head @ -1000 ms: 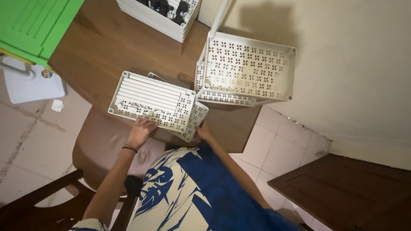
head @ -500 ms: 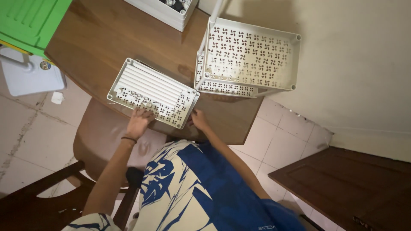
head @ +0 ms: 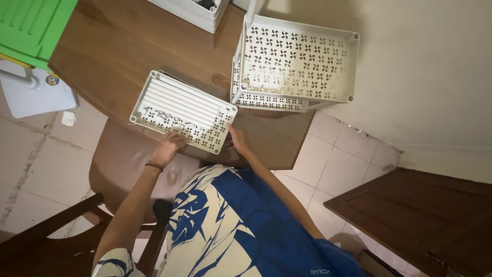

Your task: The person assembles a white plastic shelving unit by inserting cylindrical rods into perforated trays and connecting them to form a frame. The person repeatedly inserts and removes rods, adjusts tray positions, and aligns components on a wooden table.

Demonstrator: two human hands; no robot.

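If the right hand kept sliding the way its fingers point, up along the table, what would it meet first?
The right hand is already at the near corner of the flat white tray. Beyond that corner, the line seems to lead to the white perforated shelf rack, though depth is hard to judge from above.

One head camera looks steeply down (from fairly high) onto the wooden table (head: 128, 51).

Room, viewed from above: brown wooden table (head: 148, 46) at 11 o'clock; plain cream wall (head: 425, 77) at 2 o'clock, carrying soft shadows; pale tiled floor (head: 31, 164) at 9 o'clock and again at 4 o'clock. Dark wooden chair (head: 56, 236) stood at 8 o'clock; dark wooden panelled furniture (head: 425, 210) at 4 o'clock. Green plastic panel (head: 31, 25) occupied 10 o'clock.
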